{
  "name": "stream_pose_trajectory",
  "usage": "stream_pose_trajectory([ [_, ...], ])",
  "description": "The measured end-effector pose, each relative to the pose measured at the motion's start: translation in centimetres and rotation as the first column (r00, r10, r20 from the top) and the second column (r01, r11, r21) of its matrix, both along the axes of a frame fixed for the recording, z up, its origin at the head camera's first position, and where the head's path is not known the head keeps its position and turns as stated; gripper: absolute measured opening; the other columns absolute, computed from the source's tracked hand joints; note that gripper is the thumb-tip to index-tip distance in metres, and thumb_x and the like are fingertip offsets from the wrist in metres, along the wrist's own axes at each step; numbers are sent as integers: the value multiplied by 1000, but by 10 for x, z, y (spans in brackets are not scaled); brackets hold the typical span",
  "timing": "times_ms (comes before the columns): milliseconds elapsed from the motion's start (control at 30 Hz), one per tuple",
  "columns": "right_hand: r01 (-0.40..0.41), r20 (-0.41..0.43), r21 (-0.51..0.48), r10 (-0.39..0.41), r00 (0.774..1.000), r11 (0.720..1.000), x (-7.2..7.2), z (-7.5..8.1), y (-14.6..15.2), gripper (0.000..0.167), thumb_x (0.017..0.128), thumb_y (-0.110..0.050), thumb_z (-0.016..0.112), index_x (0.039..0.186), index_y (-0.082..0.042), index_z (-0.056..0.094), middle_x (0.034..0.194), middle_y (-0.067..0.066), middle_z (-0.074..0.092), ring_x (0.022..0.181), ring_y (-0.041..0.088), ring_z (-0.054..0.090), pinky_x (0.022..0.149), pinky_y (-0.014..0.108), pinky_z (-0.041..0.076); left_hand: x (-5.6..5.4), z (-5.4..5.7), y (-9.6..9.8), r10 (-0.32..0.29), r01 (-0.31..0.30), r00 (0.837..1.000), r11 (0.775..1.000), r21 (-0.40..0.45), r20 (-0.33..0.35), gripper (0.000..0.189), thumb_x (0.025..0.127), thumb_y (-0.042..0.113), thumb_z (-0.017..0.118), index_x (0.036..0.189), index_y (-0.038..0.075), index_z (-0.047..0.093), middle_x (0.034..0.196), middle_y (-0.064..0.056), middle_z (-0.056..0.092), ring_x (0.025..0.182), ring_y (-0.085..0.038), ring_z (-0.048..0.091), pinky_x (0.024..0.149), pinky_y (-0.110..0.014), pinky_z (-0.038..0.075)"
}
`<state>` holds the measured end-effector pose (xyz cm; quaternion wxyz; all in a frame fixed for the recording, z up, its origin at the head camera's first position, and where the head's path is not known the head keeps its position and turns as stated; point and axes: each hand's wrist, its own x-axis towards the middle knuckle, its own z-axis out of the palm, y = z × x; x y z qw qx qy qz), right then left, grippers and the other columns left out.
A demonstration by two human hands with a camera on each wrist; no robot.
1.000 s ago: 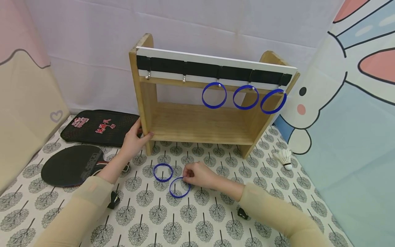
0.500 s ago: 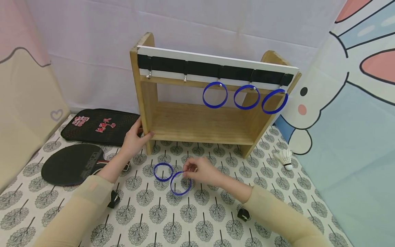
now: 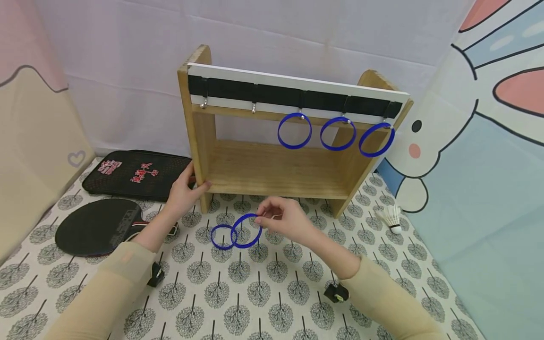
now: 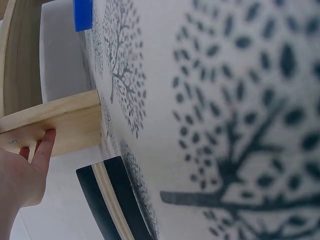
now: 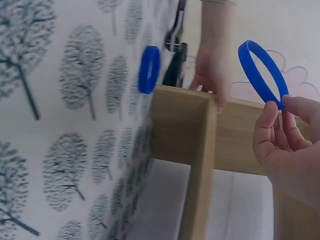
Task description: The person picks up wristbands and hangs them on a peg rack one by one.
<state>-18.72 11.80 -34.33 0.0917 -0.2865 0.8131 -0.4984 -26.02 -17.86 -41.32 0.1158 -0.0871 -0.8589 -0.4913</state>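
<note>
My right hand pinches a blue ring between thumb and fingertips; the right wrist view shows this ring raised off the cloth. A second blue ring lies on the tablecloth, partly overlapped by the held one in the head view. With its thumb on the front edge and fingers on the outer side, my left hand holds the left side panel of a wooden rack. Along the rack's top, a white board with a black strip carries several metal hooks. Blue rings hang from the three right-hand hooks; the two left hooks are bare.
A black paddle case lies left of the rack, with a black table tennis paddle in front of it. To the right rests a white shuttlecock. The tablecloth has a tree print. Patterned curtains stand behind and at both sides.
My right hand has lifted the pinched ring off the cloth and moved it up towards the rack. My left hand stays on the side panel.
</note>
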Motion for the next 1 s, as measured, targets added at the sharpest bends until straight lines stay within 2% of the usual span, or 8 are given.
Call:
stream_pose_trajectory([
  [233, 39, -22, -93, -42, 999, 995, 4, 24, -1, 14, 86, -13, 70, 98, -7, 64, 85, 6, 67, 67, 31, 62, 57, 32, 54, 0, -1, 0, 8, -8, 1000, 1000, 1, -6, 75, 92, 33, 60, 152, 33, 15, 140, -19, 42, 118, -37, 50, 77, -53, 52],
  [400, 63, -27, -225, -71, 997, 972, 5, 41, -4, 15, 86, -9, 69, 99, -4, 63, 86, 10, 66, 65, 29, 62, 57, 34, 54, 0, 0, 0, -1, 1, 1000, 1000, 1, -7, 76, 93, 34, 60, 152, 32, 14, 140, -19, 41, 118, -38, 51, 76, -53, 53],
  [500, 74, -29, -320, -88, 996, 944, 4, 52, -6, 15, 86, -6, 68, 100, -2, 62, 86, 11, 66, 67, 28, 64, 59, 36, 55, 0, 1, 0, -5, 5, 1000, 1000, 5, -6, 76, 92, 34, 60, 153, 31, 13, 141, -20, 40, 118, -38, 50, 77, -54, 52],
  [600, 75, -73, -404, -114, 991, 912, 0, 63, -8, 15, 86, -4, 67, 99, 1, 61, 84, 9, 66, 65, 25, 64, 59, 37, 55, 0, 1, 0, -5, 5, 1000, 1000, 6, 1, 77, 92, 34, 60, 153, 32, 13, 141, -20, 40, 119, -38, 50, 78, -54, 52],
  [800, 82, -124, -556, -180, 976, 827, -8, 81, -10, 14, 86, -4, 68, 98, -1, 61, 86, 6, 66, 66, 20, 62, 61, 33, 55, -1, 0, 0, -5, 5, 1000, 1000, 3, 0, 76, 92, 35, 60, 152, 33, 13, 140, -20, 42, 118, -39, 50, 76, -54, 52],
  [900, 86, -139, -604, -211, 968, 793, -12, 86, -12, 13, 86, -4, 68, 96, -4, 61, 86, 7, 66, 68, 21, 64, 63, 34, 56, 0, 0, 0, -6, 6, 1000, 1000, 5, -8, 76, 92, 35, 60, 152, 34, 13, 139, -20, 42, 118, -38, 51, 76, -54, 52],
  [1000, 84, -172, -631, -245, 954, 771, -18, 90, -15, 12, 86, -3, 68, 95, -3, 60, 84, 8, 65, 68, 24, 65, 64, 35, 56, 0, 0, 0, -5, 5, 1000, 1000, 4, -12, 77, 92, 36, 61, 152, 34, 13, 139, -19, 43, 118, -38, 51, 76, -53, 52],
])
